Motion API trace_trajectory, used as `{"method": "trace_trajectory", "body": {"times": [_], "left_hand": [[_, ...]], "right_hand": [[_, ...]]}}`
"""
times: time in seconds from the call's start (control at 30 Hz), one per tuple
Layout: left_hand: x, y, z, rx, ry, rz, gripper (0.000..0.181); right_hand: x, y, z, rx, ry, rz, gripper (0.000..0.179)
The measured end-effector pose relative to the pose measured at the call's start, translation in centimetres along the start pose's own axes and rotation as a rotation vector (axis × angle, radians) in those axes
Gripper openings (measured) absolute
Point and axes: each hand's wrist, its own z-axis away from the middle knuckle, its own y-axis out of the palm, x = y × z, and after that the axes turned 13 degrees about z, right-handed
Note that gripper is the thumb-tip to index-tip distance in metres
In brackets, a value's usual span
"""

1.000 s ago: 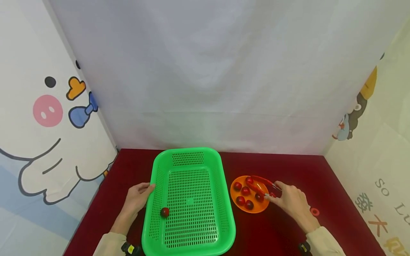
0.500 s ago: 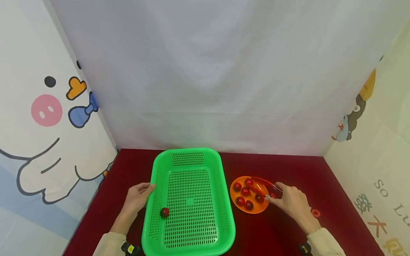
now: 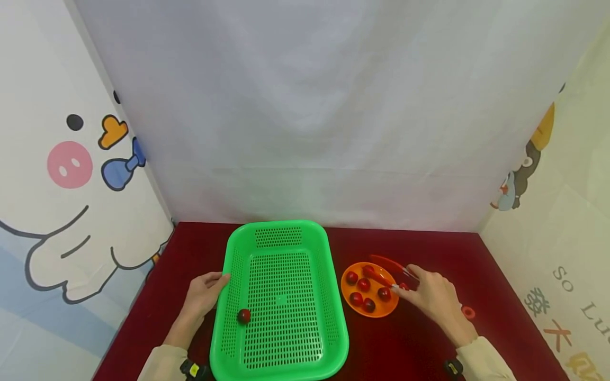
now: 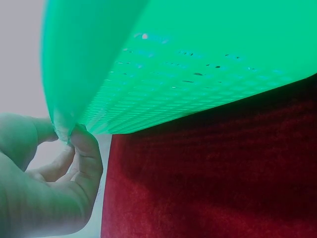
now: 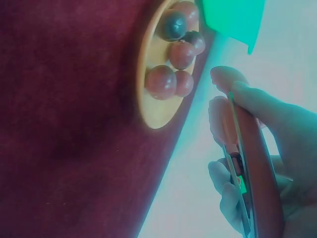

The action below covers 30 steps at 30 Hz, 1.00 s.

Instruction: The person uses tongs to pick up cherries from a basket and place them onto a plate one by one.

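My left hand (image 3: 204, 292) pinches the left rim of a green perforated plastic basket (image 3: 232, 267) between thumb and fingers; the left wrist view shows this grip from below the rim. One small round dark-red fruit (image 3: 244, 316) lies in the basket, left of its middle. My right hand (image 3: 432, 294) holds red-tipped metal tongs (image 3: 388, 263), whose arms are spread. The near arm is over the orange plate (image 3: 378, 312), in front of a fruit; the far arm reaches past the plate's back edge. Several similar fruits (image 3: 364, 284) lie on the plate. No fruit is visibly gripped.
Both the basket and plate stand on a dark red cloth (image 3: 405, 344), the plate right of the basket. A white curtain (image 3: 305, 159) rises behind the cloth's back edge, with printed sheets (image 3: 548, 238) at either side. A red ring (image 3: 468, 313) shows beside my right wrist.
The tongs' arms have spread wider, the far one moving away toward the back of the plate. My left hand keeps its hold on the basket, and the fruits stay in place.
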Motion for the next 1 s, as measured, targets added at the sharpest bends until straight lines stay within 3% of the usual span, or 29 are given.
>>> {"method": "trace_trajectory", "body": {"times": [0.6,0.87,1.0], "left_hand": [[0.2,-0.1,-0.2,-0.001,-0.011,0.024,0.054],[0.0,-0.1,0.0,-0.001,-0.016,0.033,0.056],[0.0,-0.1,0.0,-0.001,-0.019,0.039,0.056]], "right_hand": [[2.5,-1.1,-0.7,-0.085,-0.07,0.006,0.051],[3.6,-1.6,-1.2,-0.185,-0.122,0.005,0.05],[4.3,-1.8,-1.3,-0.197,-0.129,0.004,0.052]]}}
